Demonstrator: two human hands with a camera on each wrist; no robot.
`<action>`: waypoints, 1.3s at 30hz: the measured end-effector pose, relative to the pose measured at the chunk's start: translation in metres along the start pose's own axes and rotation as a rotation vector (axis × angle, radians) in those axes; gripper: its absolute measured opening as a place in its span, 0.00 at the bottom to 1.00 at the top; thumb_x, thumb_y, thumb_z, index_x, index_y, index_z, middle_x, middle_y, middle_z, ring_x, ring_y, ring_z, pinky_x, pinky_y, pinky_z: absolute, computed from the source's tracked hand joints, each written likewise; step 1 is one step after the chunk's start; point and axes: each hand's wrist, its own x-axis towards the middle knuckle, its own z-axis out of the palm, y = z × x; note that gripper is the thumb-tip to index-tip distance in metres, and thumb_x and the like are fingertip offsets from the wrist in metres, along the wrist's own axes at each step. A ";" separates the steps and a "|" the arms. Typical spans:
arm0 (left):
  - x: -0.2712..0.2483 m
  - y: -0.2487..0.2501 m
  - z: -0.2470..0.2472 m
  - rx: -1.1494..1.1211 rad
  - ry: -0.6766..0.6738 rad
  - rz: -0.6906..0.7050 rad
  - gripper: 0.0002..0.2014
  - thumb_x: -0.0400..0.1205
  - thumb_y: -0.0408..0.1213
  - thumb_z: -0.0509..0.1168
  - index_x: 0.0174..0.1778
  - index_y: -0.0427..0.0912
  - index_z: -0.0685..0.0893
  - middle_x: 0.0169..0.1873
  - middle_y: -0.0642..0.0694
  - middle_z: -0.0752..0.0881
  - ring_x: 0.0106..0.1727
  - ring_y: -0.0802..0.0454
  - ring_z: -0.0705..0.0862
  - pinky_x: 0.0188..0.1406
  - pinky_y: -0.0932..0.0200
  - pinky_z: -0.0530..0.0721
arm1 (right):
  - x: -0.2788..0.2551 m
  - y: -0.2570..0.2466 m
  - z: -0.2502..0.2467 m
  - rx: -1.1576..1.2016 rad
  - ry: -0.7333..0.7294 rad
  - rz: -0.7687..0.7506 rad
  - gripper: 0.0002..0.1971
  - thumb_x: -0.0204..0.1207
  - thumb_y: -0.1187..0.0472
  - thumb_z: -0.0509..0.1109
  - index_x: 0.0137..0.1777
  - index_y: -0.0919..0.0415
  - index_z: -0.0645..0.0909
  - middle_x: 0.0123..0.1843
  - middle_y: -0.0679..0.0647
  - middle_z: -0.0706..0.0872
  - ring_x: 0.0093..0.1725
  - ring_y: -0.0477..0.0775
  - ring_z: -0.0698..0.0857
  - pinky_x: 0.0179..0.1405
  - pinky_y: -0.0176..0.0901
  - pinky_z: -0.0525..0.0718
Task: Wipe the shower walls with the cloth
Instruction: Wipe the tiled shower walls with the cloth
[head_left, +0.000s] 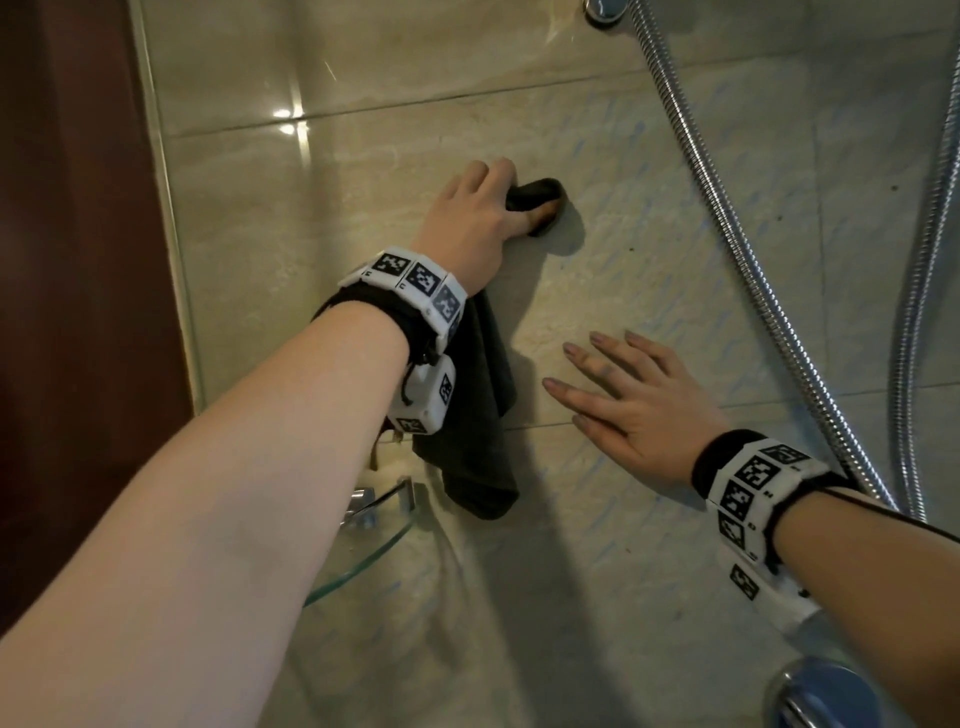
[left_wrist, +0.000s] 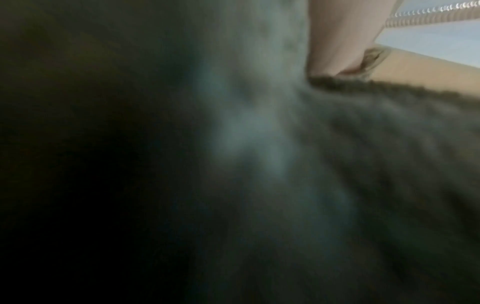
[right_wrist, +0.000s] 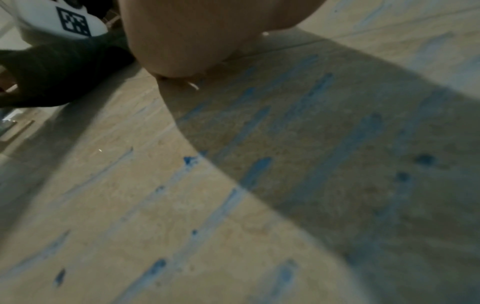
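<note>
I judge the job to be partway through and no more: my left hand (head_left: 480, 205) is curled round a bunched end of the dark cloth (head_left: 475, 415) and presses it against the beige tiled wall (head_left: 649, 223), with the rest of the cloth hanging loose under my wrist and trailing down toward the glass corner shelf (head_left: 363, 540). The tiles just round and below that hand look fairly plain, though I cannot say for sure that they are wiped. To the right, pale blue streaks and drips run across the wall, and the right wrist view shows them plainly as blue smears and dots, so that stretch looks untouched to me. My right hand (head_left: 631, 402) lies flat on the wall with its fingers spread and straight, holding nothing, apparently only bracing me, beside the metal shower hose (head_left: 737, 249). What is left, as I reckon it, is the streaked area near the hose and the lower tiles. I can read no brand or writing anywhere; the white wrist bands (head_left: 415, 283) carry only black-and-white square code markers.
</note>
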 end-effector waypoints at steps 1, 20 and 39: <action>-0.004 -0.001 -0.001 -0.031 -0.030 0.006 0.20 0.79 0.35 0.56 0.65 0.48 0.82 0.47 0.29 0.80 0.45 0.33 0.78 0.41 0.44 0.78 | 0.000 -0.001 0.000 0.001 0.002 0.000 0.22 0.82 0.48 0.55 0.75 0.46 0.73 0.76 0.57 0.76 0.75 0.61 0.70 0.73 0.58 0.64; -0.017 -0.003 -0.009 -0.009 -0.144 0.083 0.28 0.77 0.36 0.44 0.67 0.49 0.82 0.53 0.28 0.77 0.51 0.30 0.76 0.48 0.40 0.74 | 0.001 -0.003 -0.002 -0.020 -0.016 0.006 0.22 0.82 0.48 0.57 0.76 0.45 0.72 0.75 0.58 0.76 0.75 0.63 0.71 0.73 0.58 0.63; -0.021 -0.008 0.008 0.041 0.002 0.095 0.21 0.80 0.34 0.52 0.66 0.51 0.80 0.48 0.31 0.78 0.48 0.40 0.68 0.45 0.46 0.63 | 0.000 -0.003 -0.001 -0.027 0.025 -0.004 0.22 0.81 0.49 0.58 0.75 0.45 0.70 0.75 0.58 0.76 0.75 0.61 0.69 0.73 0.58 0.63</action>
